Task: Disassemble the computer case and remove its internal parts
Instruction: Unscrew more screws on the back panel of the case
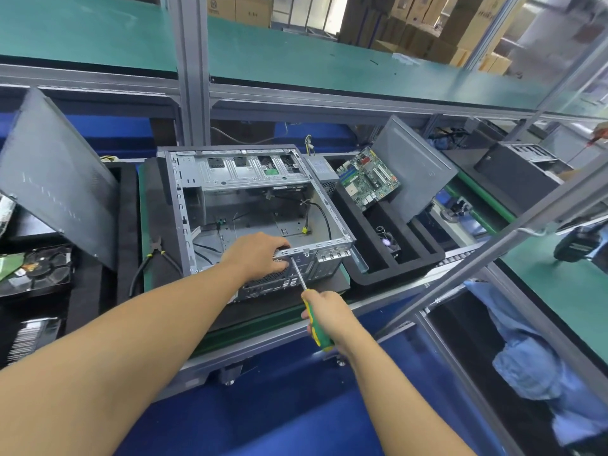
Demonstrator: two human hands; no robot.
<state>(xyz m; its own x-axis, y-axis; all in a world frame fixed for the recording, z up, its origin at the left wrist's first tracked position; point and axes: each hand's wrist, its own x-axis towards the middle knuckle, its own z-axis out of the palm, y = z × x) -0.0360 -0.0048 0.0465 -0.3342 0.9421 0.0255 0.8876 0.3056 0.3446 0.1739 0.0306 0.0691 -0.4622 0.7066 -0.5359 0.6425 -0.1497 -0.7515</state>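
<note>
computer case (256, 182) sits centre frame on the tabletop, side open, mostly gutted. Left grip (260, 255) is curled over its near rear edge, steadying it. Right grip (332, 315) is wrapped round the screwdriver (298, 271), tip at the rear panel, probably on a screw; too small to confirm. Case looks like stiff sheet steel with sharp edges, so hold it by the folded rim.

Upper shelf (296, 57), green mat, spans full width above counter (263, 339). Grey aluminium frame post (192, 70) upright, centre-left. Cardboard boxes (424, 24) stacked behind shelf, top right. Counter green-topped, grey metal edge. Blue floor (279, 419) below. Blue cloth (526, 366) bunched low right. Lighting bright, even.
</note>
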